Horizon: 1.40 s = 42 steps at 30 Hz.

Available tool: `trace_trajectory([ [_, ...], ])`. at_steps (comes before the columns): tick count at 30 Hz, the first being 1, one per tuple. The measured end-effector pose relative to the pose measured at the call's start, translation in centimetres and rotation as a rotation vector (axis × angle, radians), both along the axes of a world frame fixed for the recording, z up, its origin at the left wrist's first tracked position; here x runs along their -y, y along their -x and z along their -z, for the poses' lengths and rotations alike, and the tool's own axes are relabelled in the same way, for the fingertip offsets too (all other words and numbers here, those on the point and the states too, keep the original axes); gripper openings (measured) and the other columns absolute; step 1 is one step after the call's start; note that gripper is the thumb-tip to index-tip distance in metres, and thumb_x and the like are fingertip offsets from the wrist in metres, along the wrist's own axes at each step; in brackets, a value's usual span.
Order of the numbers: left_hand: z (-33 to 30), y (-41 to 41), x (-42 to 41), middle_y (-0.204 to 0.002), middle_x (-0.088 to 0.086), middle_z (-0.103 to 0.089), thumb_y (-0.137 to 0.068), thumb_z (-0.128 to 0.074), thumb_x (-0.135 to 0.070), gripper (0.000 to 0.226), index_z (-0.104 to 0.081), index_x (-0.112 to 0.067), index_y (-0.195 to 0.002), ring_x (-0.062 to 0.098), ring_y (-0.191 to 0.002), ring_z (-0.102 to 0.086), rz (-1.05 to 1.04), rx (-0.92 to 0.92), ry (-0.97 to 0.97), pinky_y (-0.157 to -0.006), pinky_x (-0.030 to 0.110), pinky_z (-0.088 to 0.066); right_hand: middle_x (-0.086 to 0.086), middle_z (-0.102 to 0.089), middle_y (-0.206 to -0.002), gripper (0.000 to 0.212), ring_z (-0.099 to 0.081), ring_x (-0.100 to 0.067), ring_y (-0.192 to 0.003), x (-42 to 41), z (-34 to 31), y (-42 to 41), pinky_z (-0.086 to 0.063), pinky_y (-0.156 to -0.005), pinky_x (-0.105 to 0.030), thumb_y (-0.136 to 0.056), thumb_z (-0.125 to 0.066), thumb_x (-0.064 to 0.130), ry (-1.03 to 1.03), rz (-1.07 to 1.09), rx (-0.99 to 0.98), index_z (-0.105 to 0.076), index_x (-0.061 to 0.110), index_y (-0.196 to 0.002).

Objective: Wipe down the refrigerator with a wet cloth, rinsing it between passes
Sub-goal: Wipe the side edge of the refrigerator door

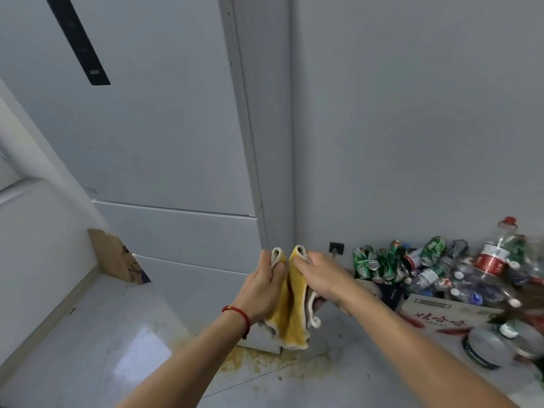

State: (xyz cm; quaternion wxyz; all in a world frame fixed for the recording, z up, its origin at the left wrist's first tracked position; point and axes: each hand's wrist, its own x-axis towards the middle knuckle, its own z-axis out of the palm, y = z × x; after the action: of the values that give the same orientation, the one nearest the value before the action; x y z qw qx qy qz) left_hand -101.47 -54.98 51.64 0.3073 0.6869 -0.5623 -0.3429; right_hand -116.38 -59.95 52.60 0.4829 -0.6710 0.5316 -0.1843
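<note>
Refrigerator (153, 136) fills the upper left and centre of the frame, pale grey, with a dark strip (78, 39) running down its upper door and two drawer fronts below. Low in the centre you hold the cloth (290, 316) in front of its lower right corner: yellow, with a whitish edge, hanging folded between your hands. Your left hand (262, 285), a red cord (238, 315) at its wrist, pinches one top corner with curled fingers; your right hand (316, 275) pinches the other corner just beside it. Both forearms reach up from the bottom edge. Yellowish stains (259, 360) mark the floor (117, 334) under the cloth. At the right, crushed cans and bottles (435, 266) lie heaped beside a cardboard box (441, 313).
</note>
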Motion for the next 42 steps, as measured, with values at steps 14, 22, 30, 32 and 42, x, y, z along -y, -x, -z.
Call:
trace_trajectory([
  [14,-4.1,0.4,5.8,-0.093,0.015,-0.066,-0.101,-0.040,-0.033,0.021,-0.037,-0.020,-0.117,0.042,-0.083,-0.062,0.364,0.577,0.172,-0.074,0.047,-0.052,-0.029,-0.072,-0.113,0.073,-0.074,-0.044,-0.093,3.8,0.6,1.2,-0.060,-0.079,-0.059,-0.103,-0.029,0.066,-0.661,0.269,0.687,-0.065,0.006,-0.124],
  [22,-11.4,-2.0,9.0,-0.112,-0.017,-0.067,-0.091,-0.057,-0.023,0.025,-0.059,-0.031,-0.115,0.009,-0.096,-0.063,0.224,0.428,0.361,-0.083,0.031,-0.052,-0.017,-0.071,-0.126,0.052,-0.069,-0.034,-0.112,10.1,-3.3,-2.2,-0.055,-0.090,-0.047,-0.103,-0.047,0.049,-0.396,0.376,1.249,-0.059,0.012,-0.138],
  [30,-28.0,-8.9,11.5,-0.087,-0.009,-0.069,-0.085,-0.057,0.000,0.023,-0.063,-0.021,-0.092,0.004,-0.081,-0.064,-0.266,0.318,0.996,-0.067,0.012,-0.050,0.039,-0.010,-0.162,0.049,-0.011,0.013,-0.150,13.6,-16.8,-10.8,-0.026,-0.116,-0.029,-0.105,-0.030,0.060,0.663,-0.144,0.812,-0.025,0.061,-0.153],
  [32,-30.7,-10.1,11.8,-0.086,-0.007,-0.068,-0.087,-0.059,0.001,0.020,-0.063,-0.018,-0.094,0.007,-0.079,-0.063,-0.262,0.361,1.050,-0.069,0.010,-0.049,0.028,-0.023,-0.159,0.041,-0.021,0.004,-0.149,15.5,-17.5,-13.0,-0.029,-0.118,-0.028,-0.105,-0.032,0.060,0.898,-0.081,0.687,-0.034,0.060,-0.146],
  [42,-41.1,-13.9,13.4,-0.092,-0.005,-0.066,-0.084,-0.062,0.000,0.018,-0.060,-0.016,-0.092,0.013,-0.082,-0.061,-0.214,0.589,1.296,-0.068,0.013,-0.046,0.004,-0.020,-0.154,0.071,-0.027,-0.013,-0.147,20.2,-32.6,-19.0,-0.027,-0.120,-0.028,-0.106,-0.045,0.044,1.354,0.228,0.616,-0.010,0.020,-0.164],
])
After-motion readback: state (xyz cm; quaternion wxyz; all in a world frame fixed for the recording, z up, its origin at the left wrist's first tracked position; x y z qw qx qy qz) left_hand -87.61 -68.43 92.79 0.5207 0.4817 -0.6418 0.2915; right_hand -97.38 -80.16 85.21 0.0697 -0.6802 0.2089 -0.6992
